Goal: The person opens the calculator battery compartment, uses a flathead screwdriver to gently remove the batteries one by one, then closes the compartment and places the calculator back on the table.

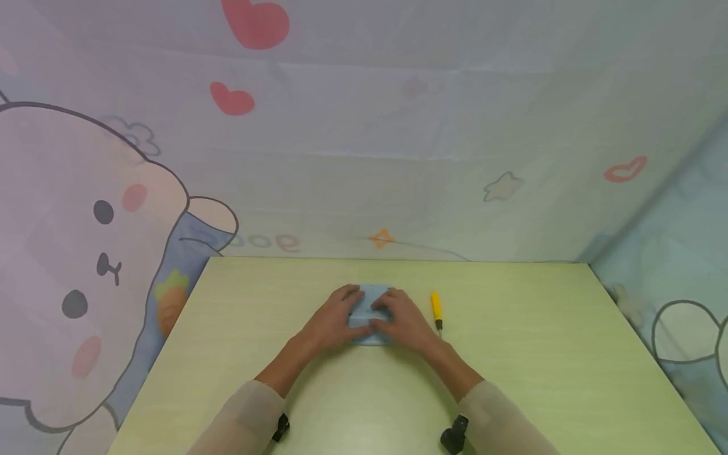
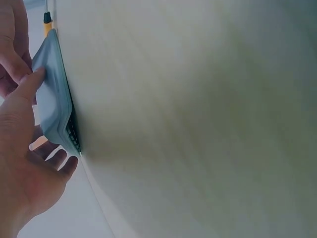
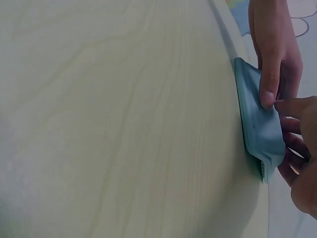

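A flat, light blue case (image 1: 372,306) lies on the table between both hands, seemingly a folded cover. Along one edge in the left wrist view, the case (image 2: 52,89) stands slightly apart, with a dark, toothed strip underneath. My left hand (image 1: 335,322) holds it at the left side, thumb on the top face and fingers at the far edge. Over its right part, my right hand (image 1: 406,319) bends loosely, thumb near the left thumb. In the right wrist view the right hand (image 3: 302,144) partly covers the case, so its exact finger contact is unclear.
To the right of the hands lies a tool with a yellow handle (image 1: 436,306) and thin metal shaft, apparently a screwdriver. The pale wooden table (image 1: 540,354) ends at a printed cloth backdrop (image 1: 364,158).
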A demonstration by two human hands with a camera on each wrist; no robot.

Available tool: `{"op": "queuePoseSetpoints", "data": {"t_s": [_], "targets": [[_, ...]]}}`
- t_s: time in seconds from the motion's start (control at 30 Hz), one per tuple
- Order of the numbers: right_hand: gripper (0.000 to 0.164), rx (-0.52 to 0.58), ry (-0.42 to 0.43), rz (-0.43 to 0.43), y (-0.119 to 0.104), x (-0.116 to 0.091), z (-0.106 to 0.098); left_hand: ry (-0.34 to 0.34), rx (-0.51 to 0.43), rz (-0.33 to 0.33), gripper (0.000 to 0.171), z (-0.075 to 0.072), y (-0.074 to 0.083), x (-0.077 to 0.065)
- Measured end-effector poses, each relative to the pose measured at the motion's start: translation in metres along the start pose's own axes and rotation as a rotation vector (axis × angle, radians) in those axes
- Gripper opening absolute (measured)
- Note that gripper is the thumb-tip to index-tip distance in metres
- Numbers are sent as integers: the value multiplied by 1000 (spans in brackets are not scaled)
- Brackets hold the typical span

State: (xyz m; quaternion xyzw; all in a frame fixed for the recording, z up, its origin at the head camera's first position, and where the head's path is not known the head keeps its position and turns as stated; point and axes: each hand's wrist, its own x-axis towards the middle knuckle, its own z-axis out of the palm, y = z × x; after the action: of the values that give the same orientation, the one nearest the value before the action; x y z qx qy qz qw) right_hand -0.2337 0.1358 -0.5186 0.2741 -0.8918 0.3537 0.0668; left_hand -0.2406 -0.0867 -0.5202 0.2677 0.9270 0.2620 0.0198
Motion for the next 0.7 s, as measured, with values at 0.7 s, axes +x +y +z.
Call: {"op": "queuePoseSetpoints", "data": {"t_s": [0.7], "targets": [[18, 6, -7, 40, 2, 7, 8, -51, 62, -26, 79, 0, 7, 4]]}}
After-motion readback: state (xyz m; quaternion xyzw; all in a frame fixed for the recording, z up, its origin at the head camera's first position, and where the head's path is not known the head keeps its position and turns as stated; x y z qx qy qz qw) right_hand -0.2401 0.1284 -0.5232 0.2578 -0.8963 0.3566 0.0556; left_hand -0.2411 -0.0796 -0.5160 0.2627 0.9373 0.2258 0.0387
